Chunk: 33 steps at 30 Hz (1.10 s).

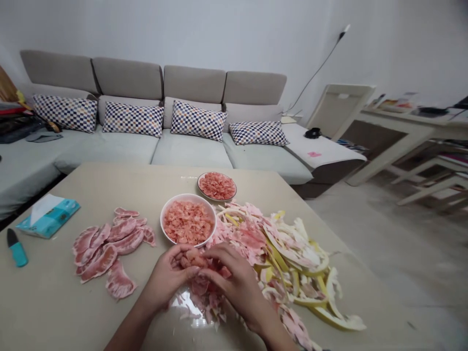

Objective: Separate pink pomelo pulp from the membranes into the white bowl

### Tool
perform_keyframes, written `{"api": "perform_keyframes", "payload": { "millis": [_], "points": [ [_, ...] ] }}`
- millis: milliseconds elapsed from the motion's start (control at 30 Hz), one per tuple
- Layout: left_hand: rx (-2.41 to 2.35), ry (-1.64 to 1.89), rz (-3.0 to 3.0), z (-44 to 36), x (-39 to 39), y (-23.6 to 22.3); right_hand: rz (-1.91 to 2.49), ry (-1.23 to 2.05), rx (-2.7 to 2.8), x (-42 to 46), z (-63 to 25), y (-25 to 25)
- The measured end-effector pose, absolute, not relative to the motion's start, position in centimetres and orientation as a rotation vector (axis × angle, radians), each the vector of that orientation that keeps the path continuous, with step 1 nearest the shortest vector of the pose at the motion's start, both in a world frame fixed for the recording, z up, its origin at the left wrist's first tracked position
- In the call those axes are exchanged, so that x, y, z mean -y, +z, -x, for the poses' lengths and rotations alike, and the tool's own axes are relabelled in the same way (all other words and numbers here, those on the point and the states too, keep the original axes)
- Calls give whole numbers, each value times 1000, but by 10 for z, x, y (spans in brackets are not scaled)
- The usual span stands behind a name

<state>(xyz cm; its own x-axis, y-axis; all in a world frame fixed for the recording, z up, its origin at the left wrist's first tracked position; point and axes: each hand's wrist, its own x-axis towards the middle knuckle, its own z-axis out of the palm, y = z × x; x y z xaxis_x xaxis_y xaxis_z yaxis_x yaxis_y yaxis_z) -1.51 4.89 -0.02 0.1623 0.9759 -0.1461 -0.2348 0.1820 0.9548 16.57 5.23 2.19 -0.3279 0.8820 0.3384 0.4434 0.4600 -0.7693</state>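
Just in front of a white bowl heaped with pink pomelo pulp, my two hands meet over the table. My left hand is closed around a piece of pomelo flesh. From the other side my right hand pinches the same piece with thumb and fingers. Below them, scraps of pale membrane lie on the table. Left of the bowl sits a loose pile of pomelo segments, still in their skins. Behind the bowl stands a plate of pulp.
A large heap of yellow-white pomelo peel and pink membrane spreads to the right. At the left are a teal tissue pack and a knife with a teal handle. A grey sofa with checkered cushions runs behind the table.
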Motion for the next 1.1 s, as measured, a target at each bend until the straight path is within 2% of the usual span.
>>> {"api": "perform_keyframes", "payload": {
  "millis": [400,600,667,800,900,1100],
  "points": [
    [-1086,1157,-990,28,-57,3,1080,957,1992,-87,-157,20],
    [-1065,1165,-922,34,-62,-5,1034,1585,1613,-95,-148,7],
    [-1065,1174,-926,35,-62,-6,1049,1555,1607,-95,-145,7],
    [-1073,1180,-929,35,-64,-7,1159,1255,1735,-94,-140,13],
    [-1058,1168,-949,36,-65,-12,1161,1256,1740,-98,-139,13],
    [-1024,1157,-963,41,-67,-22,1048,1785,1475,-111,-138,-1]
  ]
}}
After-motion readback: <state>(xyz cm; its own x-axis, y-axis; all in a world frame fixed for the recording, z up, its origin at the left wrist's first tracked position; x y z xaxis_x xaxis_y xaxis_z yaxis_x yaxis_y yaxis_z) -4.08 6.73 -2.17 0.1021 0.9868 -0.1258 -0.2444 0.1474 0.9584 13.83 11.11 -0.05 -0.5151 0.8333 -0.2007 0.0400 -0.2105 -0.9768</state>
